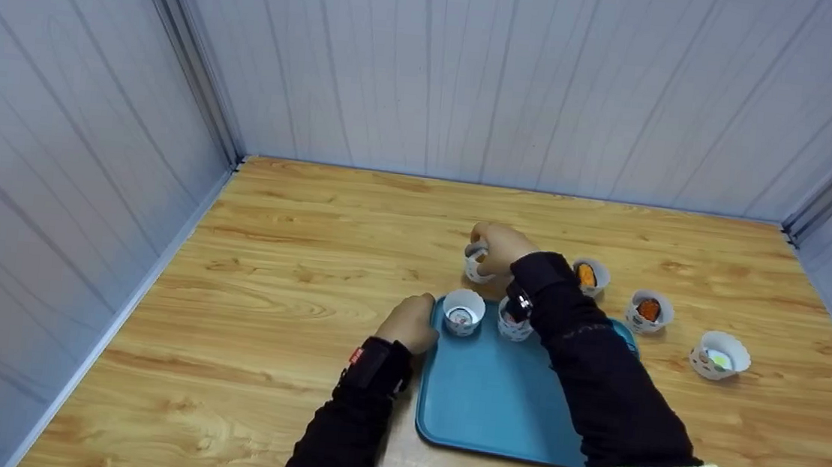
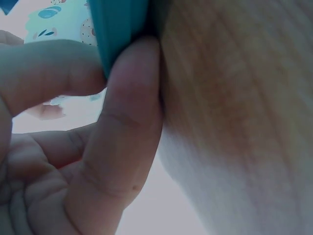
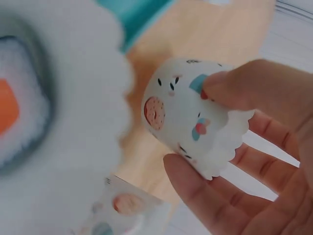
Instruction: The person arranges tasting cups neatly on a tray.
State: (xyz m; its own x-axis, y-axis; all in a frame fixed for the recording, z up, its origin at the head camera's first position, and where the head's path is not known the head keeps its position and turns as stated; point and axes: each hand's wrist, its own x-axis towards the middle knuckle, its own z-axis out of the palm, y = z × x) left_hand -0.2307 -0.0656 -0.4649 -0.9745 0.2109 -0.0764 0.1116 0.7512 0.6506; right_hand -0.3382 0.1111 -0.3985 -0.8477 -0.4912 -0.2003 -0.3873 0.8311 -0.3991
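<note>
My left hand (image 1: pixel 408 325) pinches the left rim of a blue-green tray (image 1: pixel 496 398). In the left wrist view the thumb (image 2: pixel 129 117) lies along the tray's edge (image 2: pixel 117 29), opposite a bent finger. Beyond the tray's back edge my right hand (image 1: pixel 504 247) grips a white paper cup (image 3: pixel 190 112) with printed pictures and a scalloped rim, thumb on one side and fingers on the other. On the tray's back part stand two paper cups: one at the left corner (image 1: pixel 462 315), another (image 1: pixel 513 328) partly covered by my right wrist. A sushi roll (image 3: pixel 12 103) shows inside a near cup.
Right of the tray, three more paper cups stand on the wooden table (image 1: pixel 287 327): one with an orange-topped piece (image 1: pixel 588 276), one with a reddish piece (image 1: pixel 648 310), one with a white and yellow-green piece (image 1: pixel 719 358). Pale panel walls (image 1: pixel 459 79) enclose the table.
</note>
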